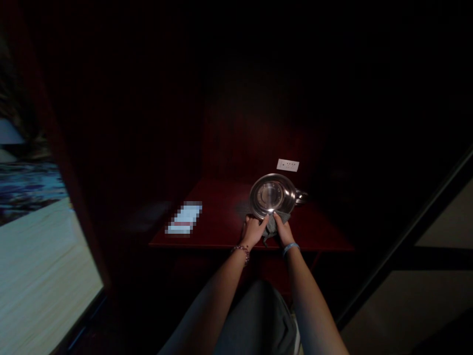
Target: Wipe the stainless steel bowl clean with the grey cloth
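Both hands were down at the near edge of the dark red wooden table (318, 231), and the job in hand looked like wiping a shiny round steel pan (272, 195) with a grey cloth (272, 224). The left hand (253, 230) was closed on the cloth's left side, fingers curled into the fabric. The right hand (284, 231) was closed on the cloth's right side, its fingertips up against the pan's near rim. The cloth was bunched between the two hands and tucked under the rim, so the pan appeared tipped towards the camera, its bright inside showing.

The pan lay directly beyond the hands, touching the cloth, with its handle (301, 196) poking out to the right. By my reading this was mid-wipe: the grip was set, the pan was braced, and the near rim was the part being rubbed. The next move would call for a firm hold with one hand while the other drew the cloth along the rim, or a slight turn of the pan to bring up a fresh patch. The light was very dim, so how clean the metal was could not be told.

A small white plate with dark dots (287, 165) sat on the dark wall just behind the pan. A blurred white rectangle (184, 218) lay on the table well to the left.
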Demonstrator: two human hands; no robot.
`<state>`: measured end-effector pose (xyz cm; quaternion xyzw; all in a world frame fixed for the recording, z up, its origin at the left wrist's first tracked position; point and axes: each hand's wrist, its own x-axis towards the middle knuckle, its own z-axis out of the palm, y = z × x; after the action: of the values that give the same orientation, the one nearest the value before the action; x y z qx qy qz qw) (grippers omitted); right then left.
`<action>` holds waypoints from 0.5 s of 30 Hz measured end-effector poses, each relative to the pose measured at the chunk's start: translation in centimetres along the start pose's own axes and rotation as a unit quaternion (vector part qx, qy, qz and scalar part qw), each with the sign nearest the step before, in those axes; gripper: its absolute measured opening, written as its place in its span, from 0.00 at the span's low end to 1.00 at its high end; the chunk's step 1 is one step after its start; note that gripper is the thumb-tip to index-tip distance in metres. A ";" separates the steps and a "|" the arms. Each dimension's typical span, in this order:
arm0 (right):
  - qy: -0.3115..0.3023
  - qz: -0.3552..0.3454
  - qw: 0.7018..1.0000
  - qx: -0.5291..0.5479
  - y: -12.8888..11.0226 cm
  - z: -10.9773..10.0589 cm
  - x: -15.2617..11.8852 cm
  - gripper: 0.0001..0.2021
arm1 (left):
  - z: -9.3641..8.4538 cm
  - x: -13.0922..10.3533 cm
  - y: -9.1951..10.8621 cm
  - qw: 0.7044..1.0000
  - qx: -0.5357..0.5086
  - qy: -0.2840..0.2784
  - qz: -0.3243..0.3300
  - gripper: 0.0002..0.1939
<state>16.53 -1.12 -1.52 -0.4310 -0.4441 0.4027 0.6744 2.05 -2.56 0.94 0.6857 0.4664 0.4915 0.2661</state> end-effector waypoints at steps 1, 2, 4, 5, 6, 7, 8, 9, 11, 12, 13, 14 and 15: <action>0.000 0.000 1.000 0.000 0.1 0.0 0.0 0.28 | 0.0 -0.1 0.1 1.000 0.009 -0.006 -0.005 0.24; -0.001 -0.002 1.000 -0.001 0.2 0.0 0.1 0.28 | 0.0 -0.2 0.2 1.000 0.009 -0.007 -0.012 0.25; -0.007 -0.006 1.000 -0.005 0.3 0.0 0.1 0.27 | -0.1 -0.3 0.3 1.000 -0.008 0.000 -0.021 0.25; -0.012 -0.006 1.000 -0.008 0.3 0.0 0.1 0.27 | -0.1 -0.3 0.3 1.000 -0.020 0.006 -0.023 0.25; -0.017 -0.005 1.000 -0.011 0.3 0.0 0.1 0.27 | -0.2 -0.3 0.4 0.999 -0.030 0.012 -0.024 0.25; -0.022 -0.004 1.000 -0.013 0.3 0.1 0.1 0.27 | -0.1 -0.3 0.4 0.999 -0.037 0.018 -0.025 0.25; -0.027 -0.004 1.000 -0.015 0.2 0.1 0.1 0.27 | -0.1 -0.3 0.4 0.999 -0.041 0.022 -0.026 0.24; -0.030 -0.005 0.999 -0.018 0.1 0.1 0.1 0.27 | -0.1 -0.3 0.3 0.998 -0.042 0.026 -0.026 0.23; -0.032 -0.008 0.999 -0.025 0.0 0.2 0.0 0.27 | 0.0 -0.3 0.3 0.998 -0.039 0.034 -0.028 0.22; -0.032 -0.008 0.999 -0.027 -0.1 0.2 -0.1 0.27 | 0.1 -0.2 0.2 0.998 -0.036 0.037 -0.031 0.22; -0.031 -0.009 0.999 -0.028 -0.2 0.2 -0.1 0.27 | 0.1 -0.2 0.2 0.998 -0.034 0.040 -0.036 0.22; -0.030 -0.008 0.999 -0.028 -0.3 0.2 -0.2 0.27 | 0.1 -0.1 0.1 0.998 -0.034 0.041 -0.044 0.23; -0.029 -0.007 0.999 -0.025 -0.3 0.3 -0.2 0.27 | 0.2 -0.1 0.1 0.997 -0.036 0.040 -0.054 0.25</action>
<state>16.28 -1.37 -1.19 -0.4332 -0.4762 0.3992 0.6529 2.22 -2.66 0.92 0.6291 0.4952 0.5198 0.2981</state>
